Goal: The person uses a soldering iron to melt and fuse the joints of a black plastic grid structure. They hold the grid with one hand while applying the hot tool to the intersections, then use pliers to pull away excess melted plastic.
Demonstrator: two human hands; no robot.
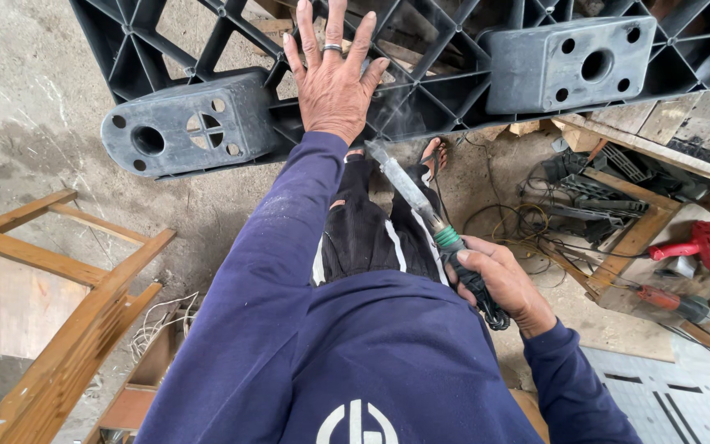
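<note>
A black plastic pallet [454, 99] stands tilted in front of me, its grey block feet facing me. My left hand [332, 78], a ring on one finger, presses flat with fingers spread against the pallet's ribbed lattice. My right hand [503, 284] grips the black handle of a soldering iron [421, 205] with a green band. The iron's flat metal tip points up at the pallet's lower edge, just below my left wrist. A thin wisp of smoke rises there.
A wooden frame [67, 304] lies at the left on the concrete floor. At the right, a red power drill [704, 242], a second red tool [671, 302], tangled cables [519, 222] and wood scraps. My legs and sandalled foot stand under the pallet.
</note>
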